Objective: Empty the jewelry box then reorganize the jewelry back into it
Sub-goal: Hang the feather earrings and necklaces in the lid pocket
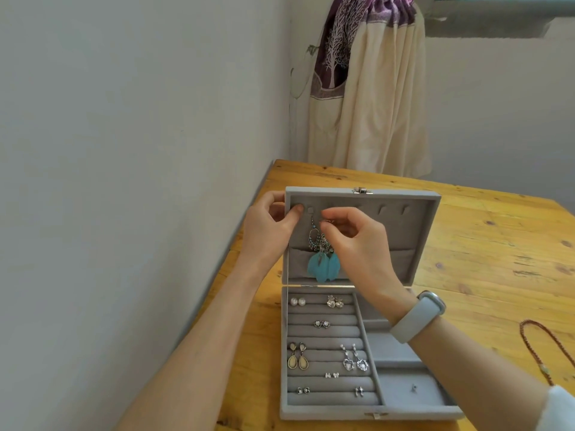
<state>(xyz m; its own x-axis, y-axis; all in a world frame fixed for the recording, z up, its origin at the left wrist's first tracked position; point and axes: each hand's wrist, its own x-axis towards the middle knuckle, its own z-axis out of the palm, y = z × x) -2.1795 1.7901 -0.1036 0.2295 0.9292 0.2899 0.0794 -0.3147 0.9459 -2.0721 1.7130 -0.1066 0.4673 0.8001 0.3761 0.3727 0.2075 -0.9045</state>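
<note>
A grey velvet jewelry box stands open on the wooden table, its lid upright. My left hand grips the lid's left edge, thumb inside near the hooks. My right hand pinches the top hook of a pair of blue feather earrings hanging against the lid's inside, over its pocket. In the ring rolls sit several earring pairs: pearl studs, heart studs, cream drop earrings, silver heart drops. One small piece lies in a right-hand compartment.
A reddish bead necklace lies on the wooden table to the right of the box. A grey wall runs along the table's left edge. A cream and purple curtain hangs behind the table's far end.
</note>
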